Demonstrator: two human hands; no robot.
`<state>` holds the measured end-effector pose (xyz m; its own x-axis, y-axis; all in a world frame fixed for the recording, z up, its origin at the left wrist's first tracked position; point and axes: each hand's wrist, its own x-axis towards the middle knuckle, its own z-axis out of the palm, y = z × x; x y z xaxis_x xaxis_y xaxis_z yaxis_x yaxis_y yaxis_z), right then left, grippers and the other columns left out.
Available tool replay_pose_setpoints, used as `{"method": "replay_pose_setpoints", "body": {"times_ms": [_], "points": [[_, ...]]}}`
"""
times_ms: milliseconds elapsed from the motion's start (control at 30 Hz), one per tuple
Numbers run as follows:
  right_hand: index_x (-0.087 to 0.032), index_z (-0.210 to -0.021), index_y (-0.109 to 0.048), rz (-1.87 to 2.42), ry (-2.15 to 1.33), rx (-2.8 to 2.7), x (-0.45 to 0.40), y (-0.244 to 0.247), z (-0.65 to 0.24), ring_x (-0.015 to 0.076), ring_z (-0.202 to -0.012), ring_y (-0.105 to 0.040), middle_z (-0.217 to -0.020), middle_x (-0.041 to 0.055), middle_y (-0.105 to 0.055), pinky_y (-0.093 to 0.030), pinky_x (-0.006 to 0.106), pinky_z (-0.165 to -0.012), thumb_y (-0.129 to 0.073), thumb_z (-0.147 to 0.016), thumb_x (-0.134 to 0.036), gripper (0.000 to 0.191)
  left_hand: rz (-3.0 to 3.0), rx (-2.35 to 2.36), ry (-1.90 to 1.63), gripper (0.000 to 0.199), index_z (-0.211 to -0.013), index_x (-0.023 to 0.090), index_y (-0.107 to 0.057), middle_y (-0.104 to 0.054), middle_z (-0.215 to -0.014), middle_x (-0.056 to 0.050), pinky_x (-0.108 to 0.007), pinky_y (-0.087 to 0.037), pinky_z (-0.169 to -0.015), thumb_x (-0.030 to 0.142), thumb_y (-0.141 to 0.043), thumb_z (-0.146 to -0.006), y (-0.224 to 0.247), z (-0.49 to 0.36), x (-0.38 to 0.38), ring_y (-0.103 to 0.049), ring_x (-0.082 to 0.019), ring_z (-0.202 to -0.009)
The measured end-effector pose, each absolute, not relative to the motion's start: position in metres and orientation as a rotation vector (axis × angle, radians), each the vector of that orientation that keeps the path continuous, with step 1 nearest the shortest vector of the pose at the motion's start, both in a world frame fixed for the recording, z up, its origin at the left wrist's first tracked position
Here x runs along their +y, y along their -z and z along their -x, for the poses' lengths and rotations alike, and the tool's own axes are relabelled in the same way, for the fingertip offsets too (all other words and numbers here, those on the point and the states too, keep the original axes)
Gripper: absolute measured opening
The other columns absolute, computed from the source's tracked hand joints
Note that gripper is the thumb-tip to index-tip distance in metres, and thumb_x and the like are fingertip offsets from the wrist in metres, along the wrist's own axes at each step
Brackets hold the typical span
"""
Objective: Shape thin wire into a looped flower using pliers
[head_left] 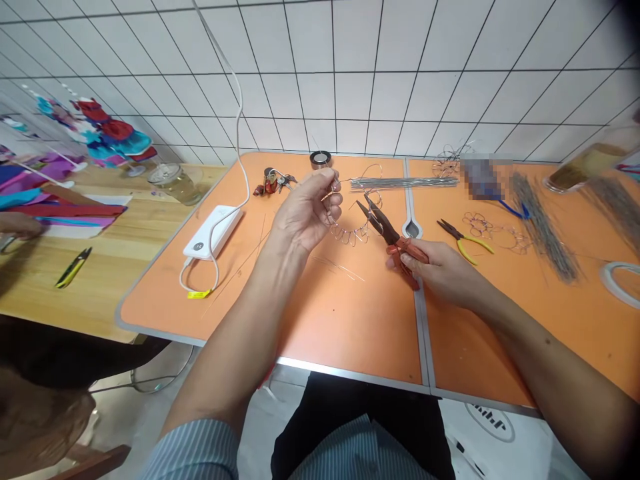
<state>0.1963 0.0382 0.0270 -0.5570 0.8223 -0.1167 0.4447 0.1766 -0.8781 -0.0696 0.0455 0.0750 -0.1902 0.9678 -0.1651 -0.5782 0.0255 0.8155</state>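
Two hands are working above the middle of the orange table (345,320): the left hand (305,210) is pinching a looped wire frame (350,235) up off the surface, while the right hand (440,270) is clenching red-handled pliers (400,250), their tips just beside the loops. Holding the frame this close to the tips is helping each bend stay small and controlled.

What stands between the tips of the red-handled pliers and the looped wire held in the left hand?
Nothing visible does: the red-handled pliers, gripped in the right hand, have their tips right at the looped wire that the left hand holds.
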Motion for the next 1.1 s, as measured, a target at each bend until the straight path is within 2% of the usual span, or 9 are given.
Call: {"method": "replay_pose_setpoints", "body": {"times_ms": [100,167,267,467,600,700,867,1033,1100], "points": [[-0.019,-0.109,-0.070,1.196,-1.409,-2.028,0.038,-0.030,-0.197,0.0172,-0.061,-0.060,-0.083,0.0053,-0.074,-0.046,0.033,-0.065,-0.056,-0.107,-0.047,0.032,-0.615,0.989,-1.531,0.032,-0.088,0.022,-0.068,-0.069,-0.078,0.002,-0.024,-0.056,-0.073,0.043,-0.091,-0.081,-0.069,0.070,0.046,-0.072,-0.013,-0.076],[-0.020,-0.109,-0.070,1.187,-1.412,-2.040,0.039,-0.031,-0.199,0.0192,-0.064,-0.062,-0.076,0.0038,-0.071,-0.047,0.033,-0.065,-0.057,-0.107,-0.048,0.031,-0.658,1.026,-1.520,0.032,-0.088,0.022,-0.068,-0.071,-0.082,0.001,-0.029,-0.056,-0.085,0.044,-0.090,-0.080,-0.067,0.070,0.046,-0.076,-0.017,-0.090],[-0.021,-0.107,-0.069,1.164,-1.425,-2.062,0.040,-0.033,-0.201,0.0200,-0.065,-0.062,-0.072,0.0015,-0.068,-0.050,0.035,-0.072,-0.056,-0.107,-0.051,0.032,-0.693,1.063,-1.472,0.030,-0.086,0.022,-0.067,-0.073,-0.085,-0.001,-0.033,-0.052,-0.092,0.040,-0.089,-0.078,-0.064,0.069,0.046,-0.076,-0.022,-0.102],[-0.021,-0.103,-0.069,1.174,-1.424,-2.047,0.038,-0.042,-0.197,0.0203,-0.069,-0.066,-0.084,0.0047,-0.074,-0.054,0.038,-0.084,-0.060,-0.100,-0.054,0.034,-0.650,1.007,-1.394,0.028,-0.083,0.020,-0.068,-0.070,-0.082,0.000,-0.034,-0.054,-0.093,0.031,-0.092,-0.073,-0.059,0.062,0.047,-0.077,-0.021,-0.095],[-0.022,-0.105,-0.068,1.172,-1.402,-2.080,0.037,-0.042,-0.196,0.0204,-0.066,-0.064,-0.073,0.0019,-0.070,-0.054,0.038,-0.085,-0.056,-0.103,-0.051,0.032,-0.639,0.921,-1.412,0.022,-0.077,0.018,-0.067,-0.065,-0.073,0.002,-0.028,-0.058,-0.093,0.021,-0.089,-0.077,-0.058,0.056,0.048,-0.071,-0.011,-0.076],[-0.022,-0.105,-0.068,1.178,-1.389,-2.095,0.038,-0.037,-0.198,0.0191,-0.062,-0.060,-0.071,0.0008,-0.069,-0.053,0.038,-0.082,-0.054,-0.105,-0.050,0.031,-0.618,0.910,-1.440,0.018,-0.075,0.017,-0.067,-0.063,-0.070,0.002,-0.025,-0.060,-0.091,0.017,-0.083,-0.082,-0.057,0.056,0.050,-0.069,-0.009,-0.072],[-0.022,-0.111,-0.071,1.279,-1.290,-2.088,0.042,-0.025,-0.201,0.0187,-0.069,-0.065,-0.097,0.0066,-0.079,-0.052,0.034,-0.072,-0.055,-0.105,-0.048,0.031,-0.616,0.988,-1.509,0.015,-0.075,0.018,-0.070,-0.066,-0.071,0.002,-0.025,-0.056,-0.090,0.020,-0.083,-0.080,-0.052,0.062,0.055,-0.069,-0.011,-0.076],[-0.025,-0.110,-0.073,1.332,-0.960,-2.245,0.040,-0.021,-0.197,0.0216,-0.088,-0.074,-0.101,0.0030,-0.082,-0.051,0.031,-0.076,-0.054,-0.107,-0.038,0.023,-0.656,1.095,-1.527,0.019,-0.075,0.021,-0.067,-0.071,-0.079,0.000,-0.030,-0.049,-0.089,0.027,-0.085,-0.075,-0.050,0.065,0.055,-0.073,-0.018,-0.097],[-0.026,-0.110,-0.073,1.309,-0.837,-2.289,0.039,-0.023,-0.195,0.0232,-0.095,-0.077,-0.105,0.0033,-0.082,-0.052,0.031,-0.080,-0.051,-0.108,-0.034,0.024,-0.667,1.063,-1.537,0.022,-0.076,0.021,-0.066,-0.070,-0.080,0.000,-0.032,-0.048,-0.092,0.028,-0.086,-0.073,-0.051,0.063,0.053,-0.073,-0.019,-0.099]]}}
